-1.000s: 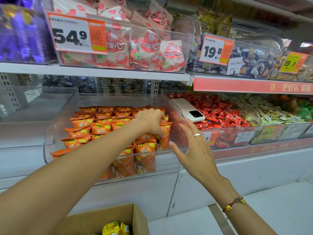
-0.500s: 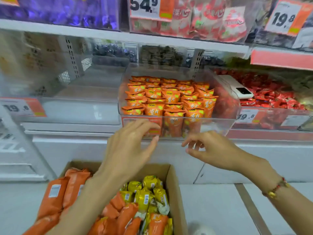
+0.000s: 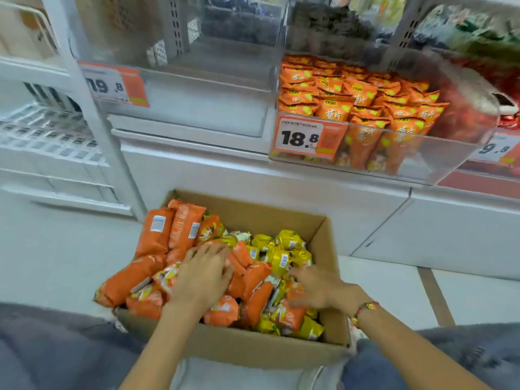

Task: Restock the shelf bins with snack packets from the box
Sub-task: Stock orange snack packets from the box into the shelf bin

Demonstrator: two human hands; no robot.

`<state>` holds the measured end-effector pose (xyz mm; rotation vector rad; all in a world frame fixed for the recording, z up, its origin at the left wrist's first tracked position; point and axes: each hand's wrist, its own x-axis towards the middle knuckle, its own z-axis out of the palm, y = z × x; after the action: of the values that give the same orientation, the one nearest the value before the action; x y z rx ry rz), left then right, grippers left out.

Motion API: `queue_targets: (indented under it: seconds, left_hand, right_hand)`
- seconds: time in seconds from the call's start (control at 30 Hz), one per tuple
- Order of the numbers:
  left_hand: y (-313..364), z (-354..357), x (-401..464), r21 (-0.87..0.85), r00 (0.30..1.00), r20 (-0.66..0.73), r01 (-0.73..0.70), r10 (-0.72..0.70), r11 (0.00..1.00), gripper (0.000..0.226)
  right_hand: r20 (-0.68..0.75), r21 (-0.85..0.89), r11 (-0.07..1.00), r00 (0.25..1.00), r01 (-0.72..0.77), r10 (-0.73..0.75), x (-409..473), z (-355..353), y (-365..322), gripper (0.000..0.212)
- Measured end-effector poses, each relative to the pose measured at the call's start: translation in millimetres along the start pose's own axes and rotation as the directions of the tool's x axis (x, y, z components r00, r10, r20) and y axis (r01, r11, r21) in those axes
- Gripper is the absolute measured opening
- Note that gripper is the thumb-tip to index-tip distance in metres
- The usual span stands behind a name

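We had both hands down in the open brown cardboard box (image 3: 323, 237) on the floor: left hand (image 3: 204, 274) spread flat on glossy orange snack packets (image 3: 157, 235), right hand (image 3: 315, 287) blurred, grip unclear. Mixed-in yellow packets (image 3: 281, 258) risked reaching the clear orange-stocked shelf bin (image 3: 439, 159).

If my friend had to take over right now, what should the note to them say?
Left hand: flat on the orange packets in the box, fingers spread, gripping nothing.
Right hand: down among the packets on the box's right side; too blurred to tell whether it holds one.
Box: on the floor under the shelf, with orange packets mostly on the left and yellow packets on the right.
Done: the bin with the 18.8 tag holds rows of orange packets.
Left: the box holds many more packets; the bin to the left shows no packets.
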<state>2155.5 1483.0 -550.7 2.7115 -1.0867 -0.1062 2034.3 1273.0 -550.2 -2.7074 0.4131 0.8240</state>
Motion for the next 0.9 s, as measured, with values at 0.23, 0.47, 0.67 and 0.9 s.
queue_targets:
  seconds: [0.23, 0.47, 0.67, 0.9]
  left_hand:
    - [2, 5, 2, -0.002, 0.998, 0.058, -0.023, 0.023, 1.000, 0.033]
    - [8, -4, 10, -0.190, 0.995, -0.082, 0.032, -0.049, 0.981, 0.026]
    - [31, -37, 26, -0.750, 0.949, 0.307, 0.290, -0.075, 0.594, 0.059]
    - [12, -49, 22, -0.911, 0.958, 0.270, 0.287, -0.097, 0.298, 0.033]
  right_hand:
    - [0.015, -0.024, 0.994, 0.994, -0.111, 0.111, 14, 50, 7, 0.099]
    - [-0.199, 0.029, 0.999, 0.979, -0.031, 0.037, -8, 3, 5, 0.105]
    - [-0.513, 0.155, 0.935, 0.834, 0.320, -0.201, -24, -64, -35, 0.107]
    - [-0.573, 0.072, 0.886, 0.746, 0.458, -0.340, -6, -72, -65, 0.109]
